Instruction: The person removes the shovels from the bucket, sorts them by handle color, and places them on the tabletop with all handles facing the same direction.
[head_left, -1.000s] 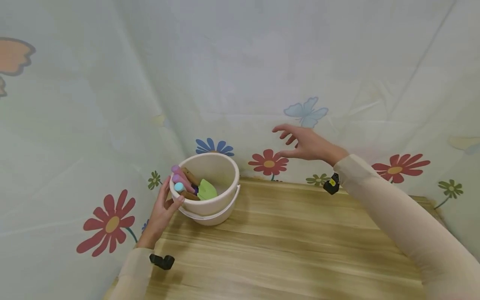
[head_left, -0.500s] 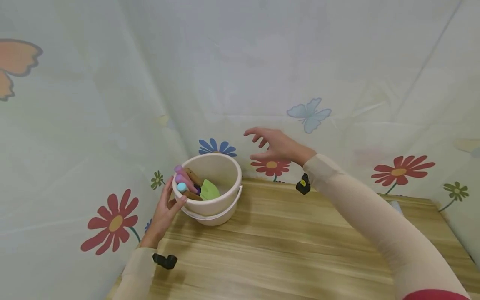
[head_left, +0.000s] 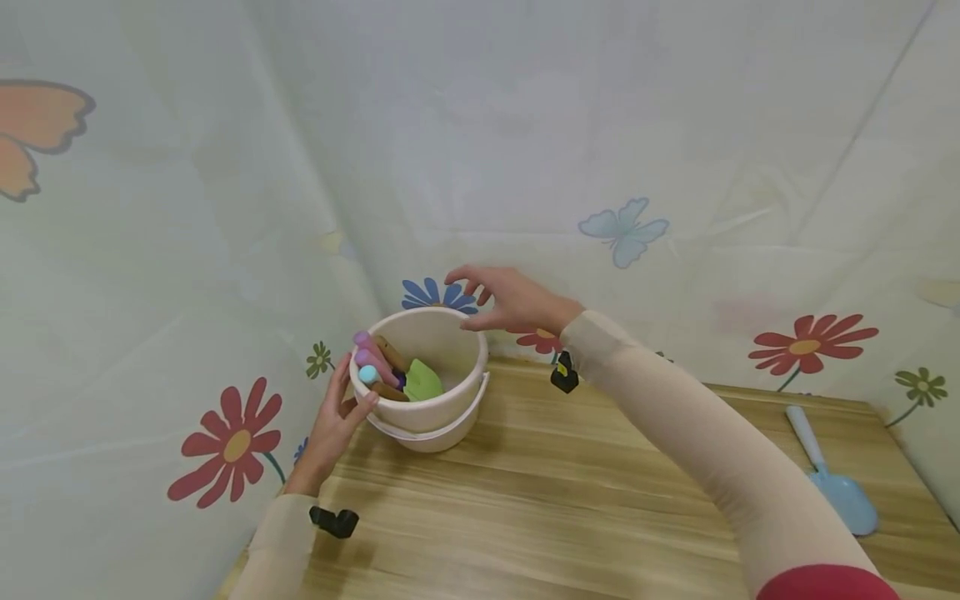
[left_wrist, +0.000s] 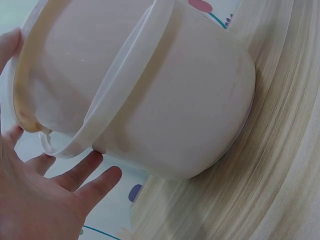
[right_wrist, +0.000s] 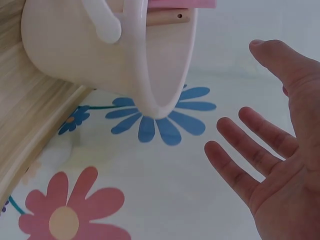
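Note:
A white bucket (head_left: 420,412) with a white bail handle hanging along its side stands upright on the wooden table. My left hand (head_left: 330,433) holds its left side, thumb on the rim and fingers along the outer wall. Inside lean a light green shovel-like blade (head_left: 423,381), pink and purple rods (head_left: 372,350), brown wooden handles (head_left: 392,392) and a piece with a light blue round end (head_left: 367,374); their lower ends are hidden. My right hand (head_left: 513,300) hovers beyond the bucket's right rim, thumb and fingers spread apart, holding nothing.
A light blue toy shovel (head_left: 843,500) lies on the right of the wooden table (head_left: 570,500), partly behind my right forearm. Pale flower-and-butterfly sheeting (head_left: 525,150) rises behind and on the left, close to the bucket.
My right hand has moved left and slightly down, to beside the bucket's rim. The blue shovel has come into view from behind my arm. My left hand stays on the bucket.

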